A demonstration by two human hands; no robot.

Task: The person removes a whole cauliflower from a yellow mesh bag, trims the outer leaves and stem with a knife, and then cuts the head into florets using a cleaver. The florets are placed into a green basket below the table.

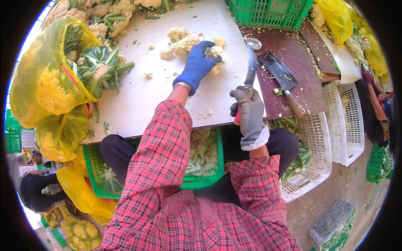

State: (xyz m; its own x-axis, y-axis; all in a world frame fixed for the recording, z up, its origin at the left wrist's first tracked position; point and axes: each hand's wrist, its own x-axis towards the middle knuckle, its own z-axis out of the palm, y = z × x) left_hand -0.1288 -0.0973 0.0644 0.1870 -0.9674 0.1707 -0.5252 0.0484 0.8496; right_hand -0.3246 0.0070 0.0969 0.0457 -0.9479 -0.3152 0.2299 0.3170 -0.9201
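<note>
My left hand (197, 64), in a blue glove, grips a cauliflower piece (214, 51) over the white tabletop (147, 94). Just left of it lie several cauliflower florets (184, 44), with small crumbs scattered around. My right hand (249, 106), in a grey glove, is closed round the red handle of a knife (252, 67). The knife's curved blade points away from me, apart from the cauliflower piece and slightly blurred. Right of the blade, a cleaver (279, 70) with a wooden handle and a metal spoon (253, 43) rest on the dark red board (309, 91).
Yellow mesh bags (53, 84) of cauliflower and a leafy cauliflower head (102, 69) crowd the left. A green crate (220, 157) holding florets sits below the table edge. White crates (314, 157) stand at right. Another green crate (273, 14) stands at the back. Other people work at both sides.
</note>
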